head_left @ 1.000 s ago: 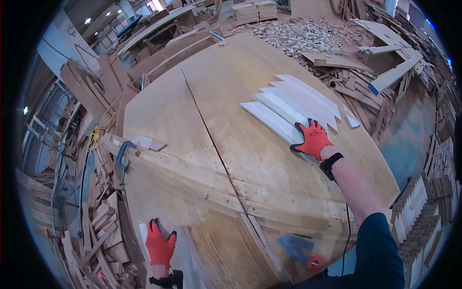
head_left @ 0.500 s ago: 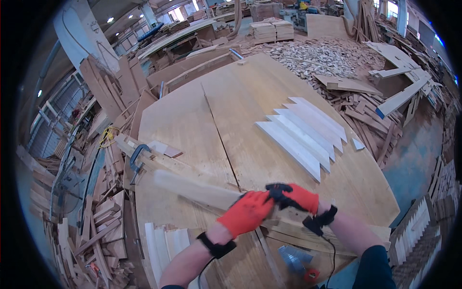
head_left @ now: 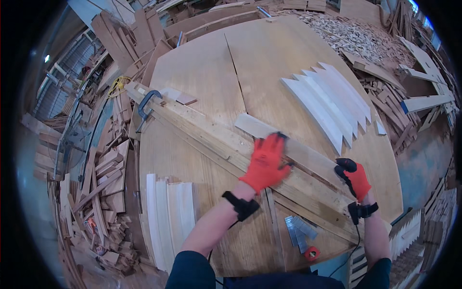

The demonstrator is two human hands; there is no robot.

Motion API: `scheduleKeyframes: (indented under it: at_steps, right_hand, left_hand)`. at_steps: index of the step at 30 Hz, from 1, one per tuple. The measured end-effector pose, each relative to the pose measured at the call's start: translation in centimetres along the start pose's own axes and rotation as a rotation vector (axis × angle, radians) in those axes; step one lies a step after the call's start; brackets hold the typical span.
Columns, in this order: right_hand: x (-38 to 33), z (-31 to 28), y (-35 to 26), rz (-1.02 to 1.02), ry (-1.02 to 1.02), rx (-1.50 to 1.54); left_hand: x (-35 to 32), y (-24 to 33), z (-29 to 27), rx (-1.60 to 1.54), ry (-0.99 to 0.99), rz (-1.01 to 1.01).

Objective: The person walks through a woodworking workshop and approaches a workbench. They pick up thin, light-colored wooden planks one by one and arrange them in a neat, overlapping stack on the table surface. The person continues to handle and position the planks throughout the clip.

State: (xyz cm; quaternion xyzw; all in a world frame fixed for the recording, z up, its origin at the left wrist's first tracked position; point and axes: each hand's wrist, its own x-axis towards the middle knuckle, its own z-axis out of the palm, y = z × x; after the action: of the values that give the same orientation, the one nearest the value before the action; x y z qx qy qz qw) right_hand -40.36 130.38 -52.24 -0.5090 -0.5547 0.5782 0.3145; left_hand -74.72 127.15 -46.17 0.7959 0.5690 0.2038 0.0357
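A pale wooden board (head_left: 308,156) lies slantwise along the far side of a long wooden beam (head_left: 202,130) on the worktable. My left hand (head_left: 266,164), in a red glove with black fingertips, is open across the beam, its fingertips at the board. At the board's right end, my right hand (head_left: 355,178) in a matching glove has its fingers curled on that end. A dark blue C-clamp (head_left: 147,108) grips the beam near its far left end. Pale boards with pointed ends (head_left: 329,106) lie side by side beyond my right hand.
More pale strips (head_left: 168,216) lie at the table's near left. Metal staple strips (head_left: 299,231) and a red tape measure (head_left: 312,253) sit at the near edge. Offcuts (head_left: 108,178) are heaped left of the worktable (head_left: 192,67), and a scrap pile (head_left: 337,36) spreads behind it.
My hands have moved apart; the right one went rightward to the board's end. The board, swung out left before, now rests along the beam. The view has tilted downward.
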Motion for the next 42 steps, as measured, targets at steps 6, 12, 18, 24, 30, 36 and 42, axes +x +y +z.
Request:
scheduleKeyframes:
  at_steps: [6,12,18,24,30,36,42]
  right_hand:
    - [-1.7,0.7,-3.8,-0.235,0.012,-0.921]
    - [4.6,9.8,-5.5,-0.467,-0.016,-1.022]
    - [7.0,14.5,-7.9,-0.174,-0.095,-1.293]
    - [8.2,13.7,-7.2,-0.295,-0.010,-1.410]
    - [6.0,12.2,-4.9,-0.343,-0.147,-1.142]
    - [8.0,12.1,-4.9,-0.422,-0.126,-1.139]
    - [6.2,12.5,-4.0,-0.419,-0.137,-0.988]
  left_hand:
    - [-7.4,-10.2,-3.5,0.298,0.187,-0.492]
    - [-11.4,-13.0,-1.0,0.200,0.364,-0.568]
    - [-12.1,-12.2,0.4,0.154,0.493,-0.685]
    - [-12.0,-11.6,0.2,0.209,0.470,-0.704]
    - [-11.9,-11.4,-0.1,0.197,0.486,-0.699]
    - [-11.6,-11.4,-0.2,0.204,0.478,-0.692]
    - [-11.9,-11.7,-0.2,0.229,0.468,-0.707]
